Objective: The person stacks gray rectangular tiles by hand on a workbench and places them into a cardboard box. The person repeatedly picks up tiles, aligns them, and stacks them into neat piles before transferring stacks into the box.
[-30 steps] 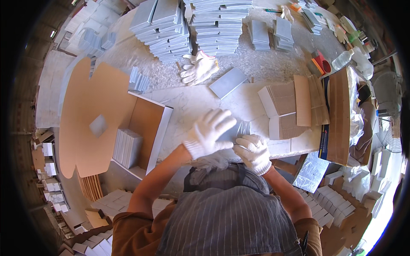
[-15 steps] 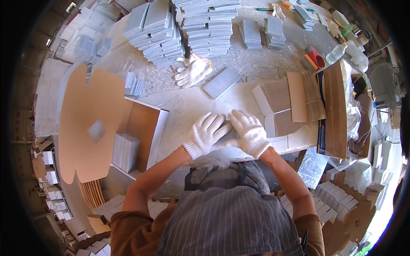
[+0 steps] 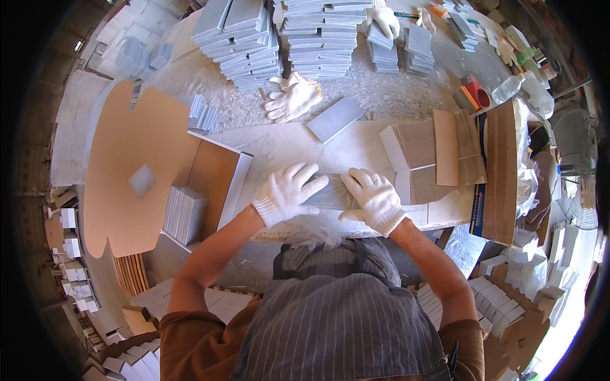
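Observation:
A grey rectangular tile, with shiny clear plastic film over it, lies on the bench in front of me. My left hand, in a white knitted glove, is at its left end with fingers stretched out and thumb apart. At the right end my gloved right hand rests with fingers extended over the tile and thumb at the near side. Crumpled clear film sticks out toward me at the bench edge. Beyond my hands, a bare grey tile lies at a slant.
An open carton with upright tiles stands left, beside flat cardboard. Spare gloves lie before tall tile stacks. Folded cardboard and a larger box are right. Another person's gloved hand touches a small tile stack.
My hands have spread apart, the left moving leftward and the right slightly rightward, uncovering the film-covered tile between them. Another person's gloved hand has come in at the far small stack.

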### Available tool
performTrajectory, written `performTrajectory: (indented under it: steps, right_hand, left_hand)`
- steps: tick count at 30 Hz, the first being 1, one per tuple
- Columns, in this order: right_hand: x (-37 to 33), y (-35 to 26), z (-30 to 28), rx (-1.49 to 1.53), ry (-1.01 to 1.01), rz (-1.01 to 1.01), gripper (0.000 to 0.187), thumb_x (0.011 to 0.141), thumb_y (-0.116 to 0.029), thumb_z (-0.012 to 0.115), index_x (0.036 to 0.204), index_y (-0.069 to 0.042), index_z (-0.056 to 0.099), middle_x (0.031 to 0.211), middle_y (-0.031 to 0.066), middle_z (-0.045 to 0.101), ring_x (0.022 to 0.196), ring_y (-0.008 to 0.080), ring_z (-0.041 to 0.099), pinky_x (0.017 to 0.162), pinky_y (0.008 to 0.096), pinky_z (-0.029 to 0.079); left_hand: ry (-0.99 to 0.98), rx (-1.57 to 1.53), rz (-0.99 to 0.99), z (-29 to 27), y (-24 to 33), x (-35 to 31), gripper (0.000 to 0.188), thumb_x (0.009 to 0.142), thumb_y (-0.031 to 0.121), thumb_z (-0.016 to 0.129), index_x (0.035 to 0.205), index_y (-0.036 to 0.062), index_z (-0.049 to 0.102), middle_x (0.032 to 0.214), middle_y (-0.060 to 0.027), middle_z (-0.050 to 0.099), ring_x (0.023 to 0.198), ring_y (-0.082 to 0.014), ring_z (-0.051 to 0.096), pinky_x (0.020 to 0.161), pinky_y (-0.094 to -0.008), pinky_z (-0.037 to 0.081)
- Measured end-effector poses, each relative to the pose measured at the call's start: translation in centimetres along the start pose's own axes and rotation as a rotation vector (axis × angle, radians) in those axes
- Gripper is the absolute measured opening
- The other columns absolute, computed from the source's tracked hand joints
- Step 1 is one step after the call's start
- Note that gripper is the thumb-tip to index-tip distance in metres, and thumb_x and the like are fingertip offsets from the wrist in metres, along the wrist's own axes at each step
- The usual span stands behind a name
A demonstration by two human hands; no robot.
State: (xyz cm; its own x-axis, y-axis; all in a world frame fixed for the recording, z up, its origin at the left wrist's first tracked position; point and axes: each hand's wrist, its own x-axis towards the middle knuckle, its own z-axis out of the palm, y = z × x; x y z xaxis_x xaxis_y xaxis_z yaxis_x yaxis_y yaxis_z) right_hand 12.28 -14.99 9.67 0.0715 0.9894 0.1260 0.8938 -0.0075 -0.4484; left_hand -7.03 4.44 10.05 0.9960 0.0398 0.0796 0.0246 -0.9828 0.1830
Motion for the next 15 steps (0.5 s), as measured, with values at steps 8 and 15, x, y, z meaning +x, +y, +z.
performTrajectory:
  steps: [8, 15]
  right_hand:
    - [0.1, 0.3, 1.6, -0.19, -0.034, -0.003, 0.071, 0.079, -0.031, 0.08, 0.136, 0.0, 0.051, 0.135, 0.0168, 0.053, 0.128, 0.0341, 0.053, 0.099, 0.0452, 0.05]
    - [-2.4, 0.2, 2.1, -0.064, 0.088, 0.027, 0.07, 0.088, -0.04, 0.071, 0.144, -0.002, 0.049, 0.144, 0.0187, 0.05, 0.136, 0.0368, 0.046, 0.109, 0.05, 0.042]
  left_hand:
    - [-0.083, 0.08, 0.062, -0.4, -0.4, 0.6, 0.073, 0.075, 0.038, 0.083, 0.14, 0.0211, 0.057, 0.138, -0.0147, 0.052, 0.123, -0.0364, 0.056, 0.095, -0.047, 0.054]
    - [-0.078, 0.088, 0.058, 1.3, 0.3, -0.4, 0.075, 0.077, 0.044, 0.081, 0.145, 0.0258, 0.055, 0.145, -0.0194, 0.047, 0.132, -0.0413, 0.048, 0.105, -0.0553, 0.046]
